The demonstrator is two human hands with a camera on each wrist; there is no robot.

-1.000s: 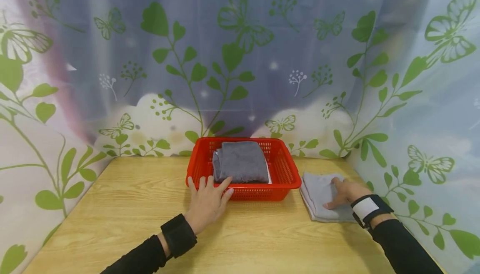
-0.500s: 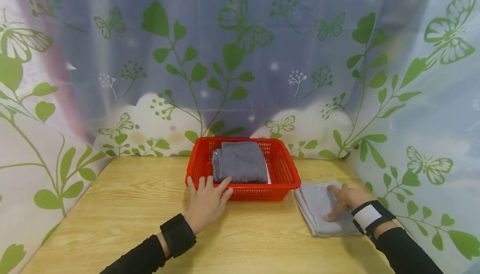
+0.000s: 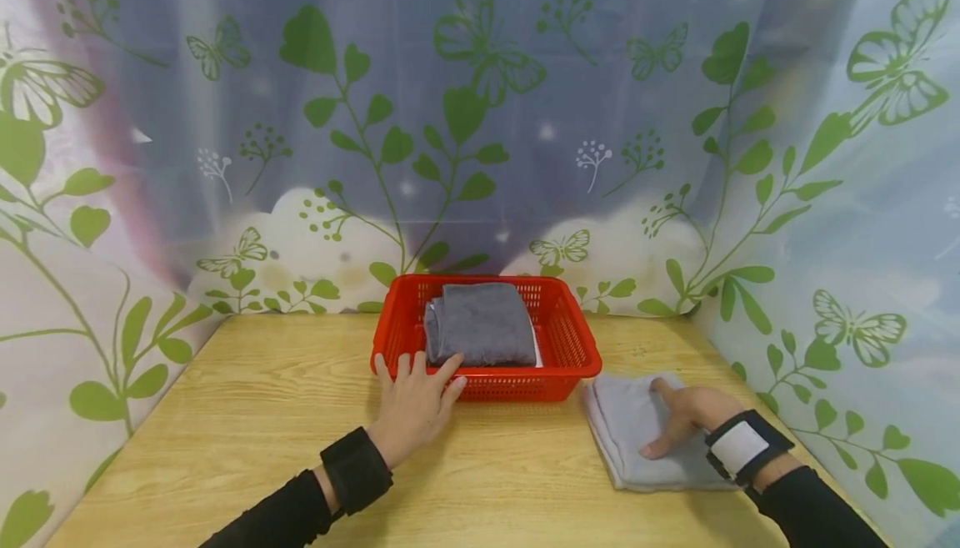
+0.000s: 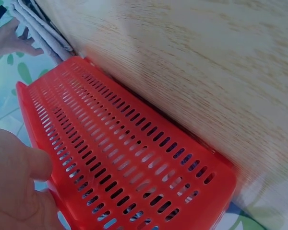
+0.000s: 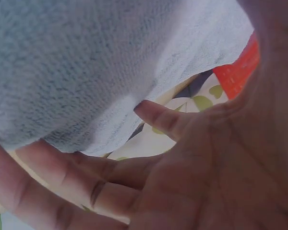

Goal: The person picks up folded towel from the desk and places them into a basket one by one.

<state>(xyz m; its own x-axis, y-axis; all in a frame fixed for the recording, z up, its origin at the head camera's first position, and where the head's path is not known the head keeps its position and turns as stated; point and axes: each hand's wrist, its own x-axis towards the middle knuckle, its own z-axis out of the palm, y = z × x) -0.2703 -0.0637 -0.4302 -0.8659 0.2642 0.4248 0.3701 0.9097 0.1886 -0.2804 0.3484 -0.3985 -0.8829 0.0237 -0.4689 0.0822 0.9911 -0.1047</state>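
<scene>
In the head view a light grey folded towel (image 3: 630,427) lies on the table, right of a red plastic basket (image 3: 487,385). My right hand (image 3: 693,419) grips it, thumb across its top and index finger by the far edge. Up close in the right wrist view, other fingertips disappear behind the towel's edge (image 5: 101,81). My left hand (image 3: 412,406) holds the basket's near rim, fingers over it and thumb on the outer side; its palm (image 4: 14,182) overlaps the rim in the left wrist view. Inside the basket sits a dark grey folded towel (image 3: 487,323).
The basket stands at the back of the wood-grain table (image 3: 300,414), near a patterned curtain (image 3: 480,114). A side curtain (image 3: 862,239) borders the table on the right. White material (image 3: 537,348) shows under the dark towel.
The light grey towel has slid toward me and slightly left, with my right hand moving along on it. My left hand and the basket have stayed in place.
</scene>
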